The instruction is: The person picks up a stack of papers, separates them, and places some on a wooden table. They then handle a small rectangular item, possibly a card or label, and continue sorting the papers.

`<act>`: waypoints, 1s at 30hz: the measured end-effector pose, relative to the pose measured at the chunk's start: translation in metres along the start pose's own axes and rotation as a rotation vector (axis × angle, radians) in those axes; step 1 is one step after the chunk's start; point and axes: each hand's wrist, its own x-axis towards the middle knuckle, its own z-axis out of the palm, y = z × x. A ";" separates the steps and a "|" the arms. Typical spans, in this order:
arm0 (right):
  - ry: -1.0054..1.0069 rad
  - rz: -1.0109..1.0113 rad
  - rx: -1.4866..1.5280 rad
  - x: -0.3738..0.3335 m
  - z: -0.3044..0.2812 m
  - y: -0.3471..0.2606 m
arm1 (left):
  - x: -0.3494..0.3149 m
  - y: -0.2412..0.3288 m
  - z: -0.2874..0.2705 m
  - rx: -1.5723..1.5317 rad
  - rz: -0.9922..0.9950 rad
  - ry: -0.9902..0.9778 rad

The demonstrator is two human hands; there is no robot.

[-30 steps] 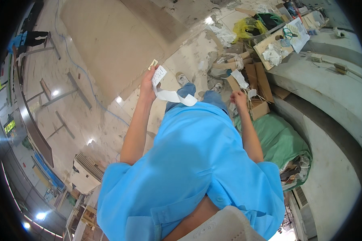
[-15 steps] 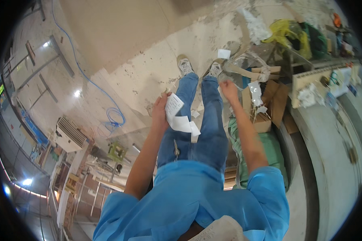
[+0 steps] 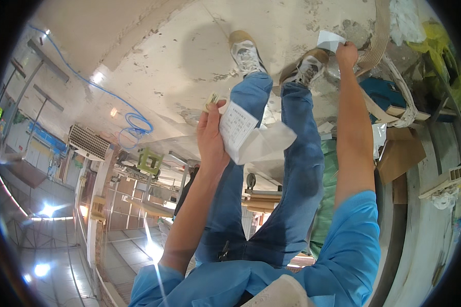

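My left hand (image 3: 210, 138) is closed on a folded strip of printed paper (image 3: 239, 125), whose white end hangs loose over my jeans. A small yellowish-green item (image 3: 212, 100), too small to name, shows at its fingertips. Out to the right, past my right shoe (image 3: 308, 69), my right hand (image 3: 347, 54) pinches the edge of a white piece of paper (image 3: 330, 41) at floor level. Whether that paper still touches the floor I cannot tell.
On the right lie flat straps (image 3: 378, 41), yellow plastic (image 3: 435, 46), brown cardboard (image 3: 400, 153) and a green sack (image 3: 329, 192). A blue hose (image 3: 87, 82) runs along the floor at left, near metal frames and a green stand (image 3: 149, 161).
My right hand has reached forward and right to the white paper by my shoe and closed on it. I have bent lower. The printed strip has swung out in my left hand.
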 end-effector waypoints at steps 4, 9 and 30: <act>-0.003 -0.154 0.287 -0.076 -0.062 -0.060 | -0.005 0.027 0.016 0.090 0.196 0.101; -0.173 -0.444 0.560 -0.219 -0.210 -0.131 | -0.062 0.093 0.042 0.176 0.496 0.162; -0.293 -1.017 1.017 -0.565 -0.614 -0.288 | -0.417 0.265 0.057 -0.150 1.132 -0.196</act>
